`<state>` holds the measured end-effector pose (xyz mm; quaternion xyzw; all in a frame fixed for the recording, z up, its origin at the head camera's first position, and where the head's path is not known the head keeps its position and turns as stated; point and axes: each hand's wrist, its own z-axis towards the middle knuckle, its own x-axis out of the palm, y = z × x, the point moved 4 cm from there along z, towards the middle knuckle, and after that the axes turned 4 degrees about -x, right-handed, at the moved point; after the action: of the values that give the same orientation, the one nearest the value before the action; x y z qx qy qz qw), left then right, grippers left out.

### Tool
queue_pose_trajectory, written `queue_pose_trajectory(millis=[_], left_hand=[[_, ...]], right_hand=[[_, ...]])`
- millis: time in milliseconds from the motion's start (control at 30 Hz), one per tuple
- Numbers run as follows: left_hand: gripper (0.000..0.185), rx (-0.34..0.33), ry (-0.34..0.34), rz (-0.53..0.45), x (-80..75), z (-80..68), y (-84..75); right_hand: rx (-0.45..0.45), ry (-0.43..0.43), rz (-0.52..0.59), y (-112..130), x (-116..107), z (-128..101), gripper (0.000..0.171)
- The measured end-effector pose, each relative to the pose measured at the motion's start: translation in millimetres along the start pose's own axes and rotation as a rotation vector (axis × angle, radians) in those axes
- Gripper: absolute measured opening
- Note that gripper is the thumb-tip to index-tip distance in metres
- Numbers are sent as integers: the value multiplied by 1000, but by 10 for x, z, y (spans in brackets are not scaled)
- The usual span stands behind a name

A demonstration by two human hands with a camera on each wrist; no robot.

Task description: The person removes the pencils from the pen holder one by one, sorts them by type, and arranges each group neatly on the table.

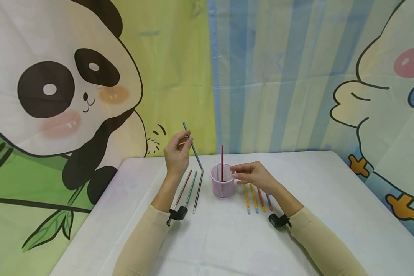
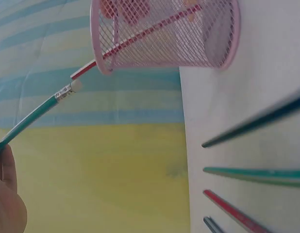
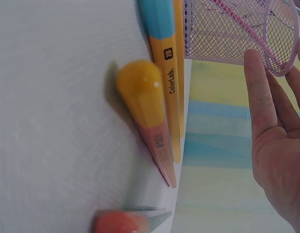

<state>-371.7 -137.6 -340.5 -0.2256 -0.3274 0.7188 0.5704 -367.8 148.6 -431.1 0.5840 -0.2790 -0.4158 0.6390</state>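
My left hand (image 1: 177, 155) pinches a blue-green pencil (image 1: 196, 153) near its upper part, raised left of the pink mesh pen holder (image 1: 218, 193). The pencil slants down to the right; its white eraser (image 2: 76, 86) is at the low end, close to the holder's rim in the left wrist view. A red pencil (image 1: 222, 157) leans inside the holder, standing above the rim. My right hand (image 1: 258, 178) holds the holder's rim on the right side, one finger (image 3: 257, 92) along the outer mesh and other fingertips at the rim.
Left of the holder lie a red pencil (image 1: 183, 189), a green pencil (image 1: 191, 188) and a dark pencil (image 1: 198, 193) on the white table (image 1: 224, 241). Several pencils with coloured ends, including a yellow pencil (image 1: 247, 200), lie at the right. A printed curtain (image 1: 179, 76) hangs behind.
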Motion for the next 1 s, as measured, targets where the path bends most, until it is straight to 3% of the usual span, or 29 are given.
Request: queue_pose_trajectory(millis=[333, 833, 1000], left_hand=[[25, -8, 4, 63, -181, -85, -127], [25, -38, 19, 117, -425, -144, -65], [24, -59, 51, 158, -539, -104, 162]], right_hand=[[3, -3, -5, 3, 0, -1, 46], [1, -4, -4, 13, 10, 0, 51], [4, -9, -5, -4, 6, -8, 49]])
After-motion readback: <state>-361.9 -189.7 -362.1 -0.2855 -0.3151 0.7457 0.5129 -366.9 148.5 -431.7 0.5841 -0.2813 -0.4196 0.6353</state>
